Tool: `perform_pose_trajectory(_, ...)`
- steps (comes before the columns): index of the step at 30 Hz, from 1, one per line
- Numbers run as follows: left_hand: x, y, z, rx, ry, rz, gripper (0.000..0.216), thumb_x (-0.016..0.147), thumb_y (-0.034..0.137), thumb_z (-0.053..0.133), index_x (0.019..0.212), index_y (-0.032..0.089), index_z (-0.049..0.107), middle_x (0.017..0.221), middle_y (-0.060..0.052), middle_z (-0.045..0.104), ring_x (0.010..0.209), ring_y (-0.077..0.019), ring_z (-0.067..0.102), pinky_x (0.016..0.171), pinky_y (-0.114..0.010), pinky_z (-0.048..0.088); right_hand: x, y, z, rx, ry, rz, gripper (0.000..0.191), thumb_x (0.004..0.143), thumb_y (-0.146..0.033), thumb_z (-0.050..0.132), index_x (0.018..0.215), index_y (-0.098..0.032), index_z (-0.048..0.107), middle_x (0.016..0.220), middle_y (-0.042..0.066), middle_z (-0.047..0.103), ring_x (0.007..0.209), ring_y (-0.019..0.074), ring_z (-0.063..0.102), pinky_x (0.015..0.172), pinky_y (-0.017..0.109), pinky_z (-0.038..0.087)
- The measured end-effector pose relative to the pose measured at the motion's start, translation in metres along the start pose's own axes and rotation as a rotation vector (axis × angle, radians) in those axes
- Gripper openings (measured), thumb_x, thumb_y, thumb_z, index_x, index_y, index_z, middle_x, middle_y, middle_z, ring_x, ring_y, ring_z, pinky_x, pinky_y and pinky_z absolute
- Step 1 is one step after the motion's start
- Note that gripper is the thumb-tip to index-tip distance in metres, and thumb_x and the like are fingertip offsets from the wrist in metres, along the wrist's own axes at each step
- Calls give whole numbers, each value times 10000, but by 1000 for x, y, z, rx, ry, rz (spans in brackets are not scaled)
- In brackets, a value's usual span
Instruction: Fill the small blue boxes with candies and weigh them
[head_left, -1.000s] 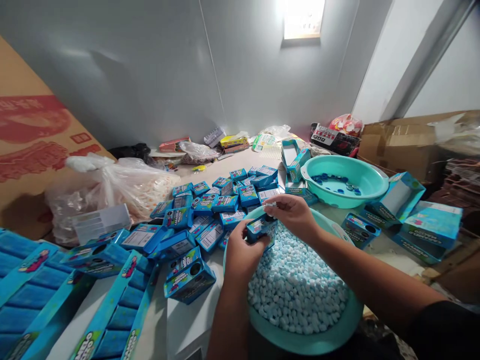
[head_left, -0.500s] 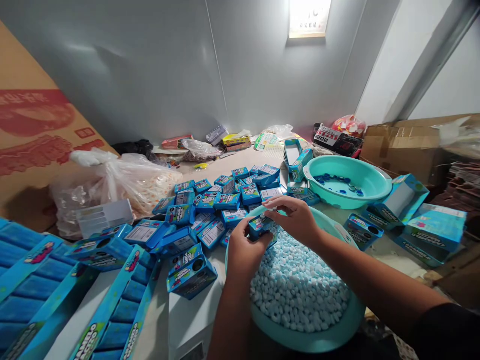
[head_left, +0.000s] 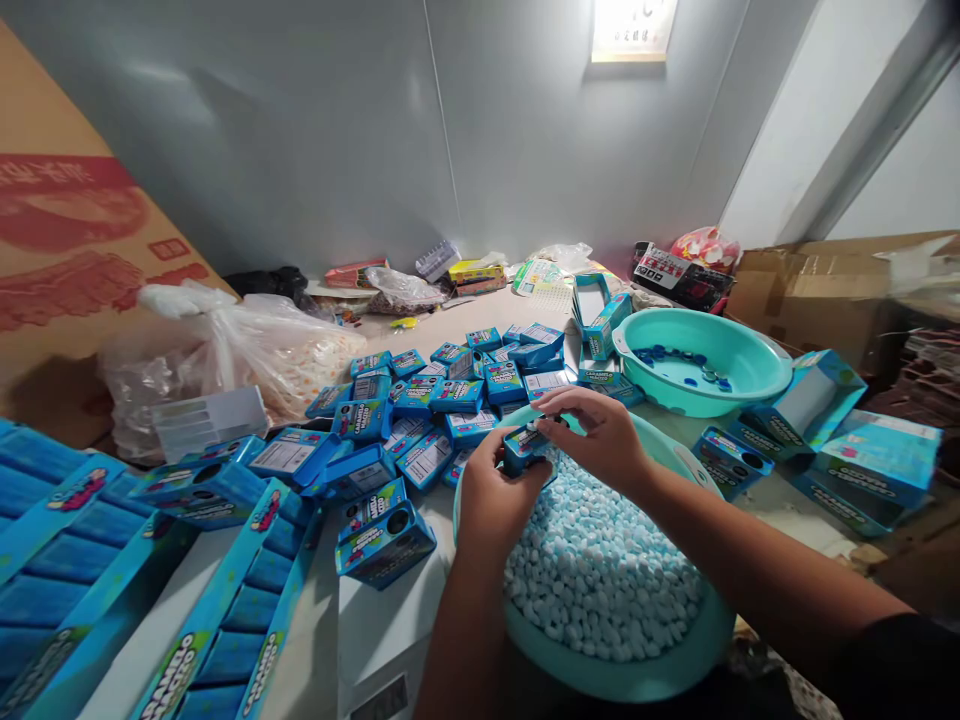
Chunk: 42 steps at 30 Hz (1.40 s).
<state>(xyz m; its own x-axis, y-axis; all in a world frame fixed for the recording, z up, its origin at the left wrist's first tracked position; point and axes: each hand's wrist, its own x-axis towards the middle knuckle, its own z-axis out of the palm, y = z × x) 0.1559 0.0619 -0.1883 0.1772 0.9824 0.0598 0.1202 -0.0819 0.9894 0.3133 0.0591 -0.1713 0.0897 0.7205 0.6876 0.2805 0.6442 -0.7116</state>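
Note:
My left hand [head_left: 499, 480] is wrapped around a small blue candy box [head_left: 521, 450], tilted above a turquoise basin [head_left: 637, 685]. At the top of this box my right hand [head_left: 592, 430] is closed, thumb and fingers pinched together. A small white bit shows by the right fingertips; what they hold is partly hidden. Pale blue and white candies [head_left: 607, 570] fill the basin below both hands. A heap of similar blue boxes [head_left: 457, 397] with printed labels lies just beyond the left hand. Two boxes [head_left: 386, 545] rest on a white scale [head_left: 390, 640] to the left.
Display trays [head_left: 187, 650] packed with blue boxes occupy the left front. A second turquoise basin [head_left: 705, 400] holds dark blue round pieces. Opened blue cartons [head_left: 870, 460] stand at right. A tied clear bag [head_left: 247, 350] and a large cardboard box [head_left: 67, 240] are at left.
The view has shifted slightly. My right fingers have closed in on the top of the box, with a white bit now showing there. My left hand keeps its hold.

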Motion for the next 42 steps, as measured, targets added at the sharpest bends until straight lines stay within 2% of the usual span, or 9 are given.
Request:
perform_pose_trajectory(11,-2,-1,1,8,24,-9,419,651,231,794,1063,225,720,970,-27,772,836,-210,733,795,-313,582,-1,-11,-8,39,-29,42,129,965,-224,617,999,-202,740,922,49,790,873,160,737,789,305,589)
perform_pose_trajectory(14,-3,1,1,16,30,8,391,664,234,786,1049,228,720,968,-23,772,844,-212,734,794,-309,582,1,-12,-10,3,-50,50,163,984,-238,589,1033,-205,741,983,61,792,932,170,736,831,319,583)
perform_pose_trajectory(17,-4,5,2,12,40,10,388,663,236,786,1045,229,720,953,-15,771,838,-209,731,781,-299,579,4,-11,-14,-86,-171,-25,235,1010,-258,539,1102,-208,750,1096,87,772,1052,192,711,923,366,563)
perform_pose_trajectory(20,-6,8,1,-8,37,29,394,669,248,785,1057,228,718,945,-12,767,832,-203,726,772,-291,574,8,-8,-17,-191,-281,-187,269,1026,-285,518,1067,-213,774,1146,102,756,1136,217,676,1008,424,524)
perform_pose_trajectory(25,-6,9,-1,20,19,48,368,689,230,770,1053,227,712,1003,-22,764,894,-212,724,822,-303,571,7,-8,-16,-331,-309,-282,285,1026,-310,524,999,-211,790,1204,110,734,1191,241,633,1041,457,487)
perform_pose_trajectory(32,-6,9,0,-11,67,29,386,674,240,784,1047,188,702,951,-43,762,873,-214,733,812,-299,580,12,-4,-24,-188,-63,-15,426,1064,-356,430,834,-198,753,1028,93,730,996,197,683,895,377,521)
perform_pose_trajectory(36,-6,9,0,-21,82,41,375,678,246,777,1040,181,706,967,-48,766,873,-213,734,804,-297,583,19,-2,-29,-137,-202,172,267,971,-412,614,925,-184,745,993,80,710,958,190,669,858,347,527)
perform_pose_trajectory(39,-6,10,1,-3,92,46,371,684,242,772,1046,186,710,976,-47,767,868,-214,735,813,-306,584,18,1,-28,-61,-314,364,303,904,-451,695,1045,-184,727,1067,82,719,994,196,671,862,348,537)
perform_pose_trajectory(42,-8,10,1,38,73,80,353,683,232,771,1030,200,714,967,-37,767,868,-213,734,821,-310,585,14,6,-24,15,-323,500,372,858,-486,743,1096,-202,708,1129,75,729,1020,202,674,891,365,547)
